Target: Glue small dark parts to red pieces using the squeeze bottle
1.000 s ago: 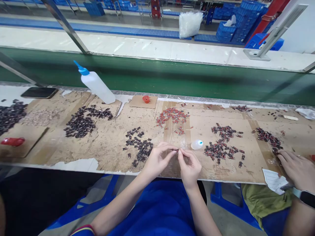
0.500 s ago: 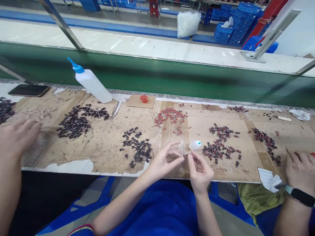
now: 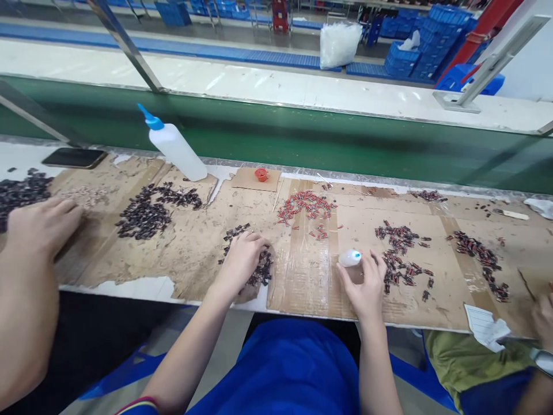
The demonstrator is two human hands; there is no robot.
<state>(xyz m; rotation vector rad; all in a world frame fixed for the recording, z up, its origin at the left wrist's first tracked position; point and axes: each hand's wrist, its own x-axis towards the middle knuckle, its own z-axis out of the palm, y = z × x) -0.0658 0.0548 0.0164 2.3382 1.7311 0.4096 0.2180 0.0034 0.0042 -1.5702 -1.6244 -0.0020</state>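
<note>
Left hand (image 3: 244,256): in the head view, bent fingers reach down over the small black parts (image 3: 262,272); the back of the hand hides the tips, so together or apart cannot be told.
Right hand (image 3: 366,283): thumb and forefinger stand apart, one either side of the small dropper bottle (image 3: 347,257); whether they clamp it cannot be told.
Bottle position: on the cardboard (image 3: 298,294), just left of the red-and-black pieces (image 3: 404,271).
Picking advice: pinch one part by its edges; avoid spreading the pile.
Bottle advice: hold the body lightly; its walls probably yield under pressure.
Bottle material: translucent white, apparently plastic, rounded, with a blue-green tip.
Part textures: black parts glossy, angular; red pieces (image 3: 306,204) slim, loosely heaped.
Work surface: brown cardboard, scuffed, torn-edged, crossed by shiny tape (image 3: 314,268).
</note>
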